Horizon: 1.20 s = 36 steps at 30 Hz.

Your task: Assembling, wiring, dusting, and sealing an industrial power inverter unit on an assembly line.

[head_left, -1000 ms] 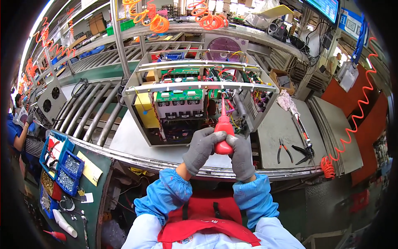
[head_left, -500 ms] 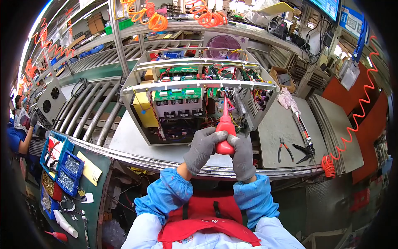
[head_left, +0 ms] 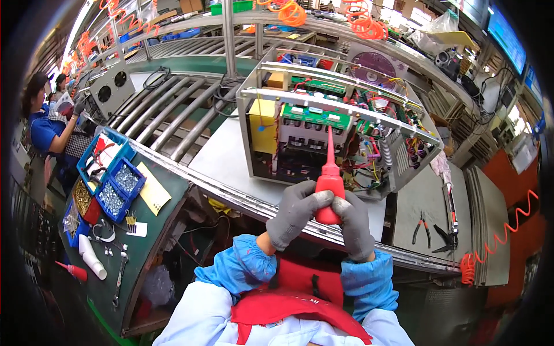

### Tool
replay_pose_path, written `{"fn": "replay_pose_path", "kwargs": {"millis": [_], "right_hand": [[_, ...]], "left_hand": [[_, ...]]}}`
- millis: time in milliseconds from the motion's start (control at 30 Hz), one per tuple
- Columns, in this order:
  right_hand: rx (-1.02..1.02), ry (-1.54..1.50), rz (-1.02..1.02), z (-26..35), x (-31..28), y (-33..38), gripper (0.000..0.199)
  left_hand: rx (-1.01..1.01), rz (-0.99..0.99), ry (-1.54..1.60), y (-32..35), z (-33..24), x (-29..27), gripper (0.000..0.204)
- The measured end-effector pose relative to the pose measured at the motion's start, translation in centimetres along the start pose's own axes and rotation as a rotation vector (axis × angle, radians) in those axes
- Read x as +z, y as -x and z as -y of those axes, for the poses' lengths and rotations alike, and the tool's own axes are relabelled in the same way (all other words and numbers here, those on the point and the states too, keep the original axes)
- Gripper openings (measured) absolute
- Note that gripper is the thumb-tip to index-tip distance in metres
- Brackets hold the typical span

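Both my hands, in grey gloves, are closed round a red squeeze bottle (head_left: 329, 183) with a long tapered nozzle. My left hand (head_left: 295, 214) grips its left side and my right hand (head_left: 354, 224) its right side, with the thumbs near each other on the body. The nozzle points away from me, and its tip overlaps the right end of a green circuit board (head_left: 311, 117). Whether the tip touches anything I cannot tell. The board sits inside an open metal-framed cabinet (head_left: 244, 141) packed with wires, a yellow block (head_left: 262, 128) and a coiled black cable (head_left: 386, 152).
To the left, a green bench (head_left: 151, 230) holds blue screw boxes (head_left: 113, 199), a white tube (head_left: 91, 256), a wrench (head_left: 120, 277) and another red bottle (head_left: 74, 271). Pliers (head_left: 422, 229) lie right of the cabinet. Beyond the rollers (head_left: 173, 109) stands a co-worker (head_left: 49, 130).
My view has swung left, so the cabinet and bench appear farther right. The nozzle tip has shifted left relative to the cabinet, from the wiring toward the green board. Both hands keep their hold.
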State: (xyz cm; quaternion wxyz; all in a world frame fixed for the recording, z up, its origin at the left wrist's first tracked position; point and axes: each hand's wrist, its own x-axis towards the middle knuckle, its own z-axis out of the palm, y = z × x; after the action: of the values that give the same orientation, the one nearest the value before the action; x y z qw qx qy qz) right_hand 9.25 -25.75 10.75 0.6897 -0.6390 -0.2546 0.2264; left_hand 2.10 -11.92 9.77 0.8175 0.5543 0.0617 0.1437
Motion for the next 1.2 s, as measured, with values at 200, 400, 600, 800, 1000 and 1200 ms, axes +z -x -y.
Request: {"fn": "replay_pose_path", "kwargs": {"millis": [200, 400, 600, 800, 1000, 1200], "right_hand": [[-0.016, 0.072, 0.106, -0.2, 3.7, -1.6, 0.034], [0.042, 0.070, 0.137, -1.7, 6.9, -2.0, 0.035], [-0.011, 0.115, 0.143, -3.5, 7.4, -1.2, 0.037], [-0.042, -0.054, 0.012, -3.6, 5.5, 1.3, 0.038], [-0.046, -0.106, -0.251, -2.8, 1.9, 3.2, 0.035], [-0.173, -0.025, -0.548, -1.3, -3.3, 3.6, 0.025]], "left_hand": [[-0.038, -0.105, -0.006, 1.4, -1.5, -3.9, 0.034], [0.017, -0.170, 0.013, 2.7, -0.8, -6.8, 0.032], [0.037, -0.116, -0.045, 3.0, -0.7, -8.0, 0.038], [-0.114, 0.095, -0.170, 1.6, -1.7, -6.1, 0.037], [-0.097, 0.330, -0.208, -1.3, -1.4, -1.0, 0.039], [-0.161, 0.447, -0.312, -5.5, 0.1, 5.6, 0.037]]}}
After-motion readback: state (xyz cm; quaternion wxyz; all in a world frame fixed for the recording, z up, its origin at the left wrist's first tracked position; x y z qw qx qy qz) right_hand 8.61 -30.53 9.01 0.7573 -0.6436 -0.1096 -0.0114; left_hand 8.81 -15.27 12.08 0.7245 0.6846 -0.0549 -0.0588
